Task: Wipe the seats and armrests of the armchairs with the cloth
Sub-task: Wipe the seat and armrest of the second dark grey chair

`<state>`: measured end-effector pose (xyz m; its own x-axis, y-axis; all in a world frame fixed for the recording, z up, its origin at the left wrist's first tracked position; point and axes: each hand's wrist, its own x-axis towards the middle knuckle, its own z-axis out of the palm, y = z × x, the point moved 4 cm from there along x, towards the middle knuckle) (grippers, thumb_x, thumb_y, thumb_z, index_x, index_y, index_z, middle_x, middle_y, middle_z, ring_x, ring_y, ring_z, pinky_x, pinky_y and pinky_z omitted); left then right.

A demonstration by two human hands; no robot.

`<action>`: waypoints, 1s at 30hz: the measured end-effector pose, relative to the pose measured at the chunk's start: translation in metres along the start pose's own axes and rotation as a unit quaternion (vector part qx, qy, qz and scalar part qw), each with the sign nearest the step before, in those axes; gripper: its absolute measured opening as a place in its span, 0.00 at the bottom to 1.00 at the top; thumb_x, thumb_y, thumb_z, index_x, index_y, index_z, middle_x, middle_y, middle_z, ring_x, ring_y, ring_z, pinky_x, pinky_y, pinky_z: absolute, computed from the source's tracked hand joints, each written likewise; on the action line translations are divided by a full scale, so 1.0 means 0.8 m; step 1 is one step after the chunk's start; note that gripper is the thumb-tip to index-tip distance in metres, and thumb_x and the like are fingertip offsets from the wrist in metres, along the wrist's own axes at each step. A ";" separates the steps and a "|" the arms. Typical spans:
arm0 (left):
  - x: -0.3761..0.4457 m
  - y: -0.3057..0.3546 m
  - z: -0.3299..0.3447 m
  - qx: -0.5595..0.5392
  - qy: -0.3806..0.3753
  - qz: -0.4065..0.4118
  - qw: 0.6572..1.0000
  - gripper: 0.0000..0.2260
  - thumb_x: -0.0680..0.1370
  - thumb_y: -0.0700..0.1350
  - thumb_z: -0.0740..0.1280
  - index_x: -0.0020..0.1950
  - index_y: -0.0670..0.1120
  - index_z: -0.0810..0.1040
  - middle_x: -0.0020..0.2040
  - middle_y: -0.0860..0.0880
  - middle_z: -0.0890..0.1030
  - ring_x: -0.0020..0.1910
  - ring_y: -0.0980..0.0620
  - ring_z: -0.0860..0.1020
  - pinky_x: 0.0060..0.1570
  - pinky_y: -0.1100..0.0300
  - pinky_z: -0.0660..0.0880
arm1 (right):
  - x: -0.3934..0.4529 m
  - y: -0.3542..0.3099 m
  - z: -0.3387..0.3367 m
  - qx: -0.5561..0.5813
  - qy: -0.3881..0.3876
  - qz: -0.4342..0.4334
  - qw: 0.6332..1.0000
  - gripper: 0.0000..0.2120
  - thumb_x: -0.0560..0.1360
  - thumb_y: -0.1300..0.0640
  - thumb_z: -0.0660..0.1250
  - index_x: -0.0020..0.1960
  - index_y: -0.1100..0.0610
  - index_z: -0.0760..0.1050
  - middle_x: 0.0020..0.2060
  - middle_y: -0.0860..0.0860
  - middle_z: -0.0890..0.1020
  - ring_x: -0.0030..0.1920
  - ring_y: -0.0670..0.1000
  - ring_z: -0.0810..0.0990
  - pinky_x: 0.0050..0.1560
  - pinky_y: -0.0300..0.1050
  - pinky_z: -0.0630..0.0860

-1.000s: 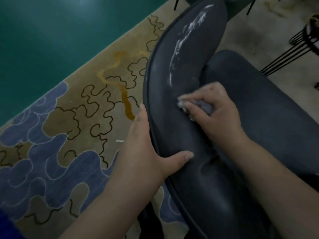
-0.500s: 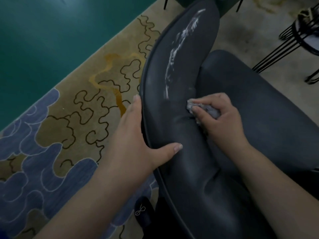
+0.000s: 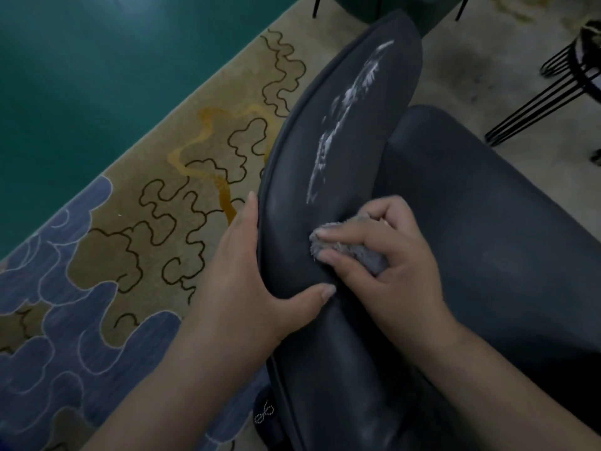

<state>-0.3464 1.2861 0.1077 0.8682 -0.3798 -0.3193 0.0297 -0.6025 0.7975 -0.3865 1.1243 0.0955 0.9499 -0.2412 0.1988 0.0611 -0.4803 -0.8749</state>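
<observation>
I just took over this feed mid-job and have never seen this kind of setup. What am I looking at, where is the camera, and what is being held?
There is no machine here: a person's bare hands, filmed by one camera worn on the head, looking down. The right hand grips a grey cloth and presses it on the dark armrest of an armchair. The left hand holds the armrest's outer edge. White smears remain farther up the armrest. The seat lies to the right, a patterned rug on the floor to the left.
</observation>
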 end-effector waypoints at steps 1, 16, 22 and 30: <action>0.001 0.000 0.000 0.005 0.006 0.000 1.000 0.55 0.58 0.64 0.75 0.79 0.57 0.49 0.74 0.61 0.63 0.71 0.63 0.64 0.69 0.55 0.67 | 0.017 0.000 0.002 -0.014 -0.007 -0.006 1.000 0.09 0.70 0.52 0.74 0.50 0.47 0.82 0.46 0.51 0.71 0.49 0.50 0.74 0.52 0.40 0.73; 0.033 0.008 -0.010 0.056 -0.011 -0.003 0.998 0.58 0.58 0.65 0.76 0.79 0.58 0.46 0.76 0.62 0.59 0.72 0.64 0.60 0.71 0.55 0.64 | 0.133 0.008 0.010 -0.067 0.015 -0.029 0.997 0.07 0.70 0.57 0.75 0.48 0.56 0.83 0.46 0.56 0.72 0.51 0.57 0.75 0.56 0.48 0.73; 0.055 0.017 -0.013 0.077 -0.017 0.000 0.997 0.57 0.57 0.65 0.74 0.79 0.57 0.46 0.76 0.62 0.58 0.72 0.65 0.59 0.71 0.58 0.63 | 0.102 0.015 0.002 -0.035 0.053 0.001 0.998 0.08 0.70 0.56 0.74 0.49 0.54 0.83 0.45 0.50 0.71 0.48 0.47 0.74 0.53 0.32 0.69; 0.101 0.030 -0.017 0.077 -0.037 0.021 0.996 0.55 0.59 0.64 0.74 0.79 0.55 0.49 0.76 0.59 0.61 0.73 0.60 0.62 0.70 0.53 0.66 | 0.178 0.036 -0.010 -0.055 0.081 0.044 0.994 0.07 0.71 0.55 0.74 0.49 0.51 0.82 0.47 0.52 0.70 0.53 0.53 0.74 0.59 0.48 0.73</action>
<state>-0.2689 1.2509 0.1079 0.8286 -0.4534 -0.3286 -0.0867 -0.6837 0.7246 -0.2518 1.0695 0.1025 0.8878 -0.4143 0.2004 -0.0620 -0.5393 -0.8398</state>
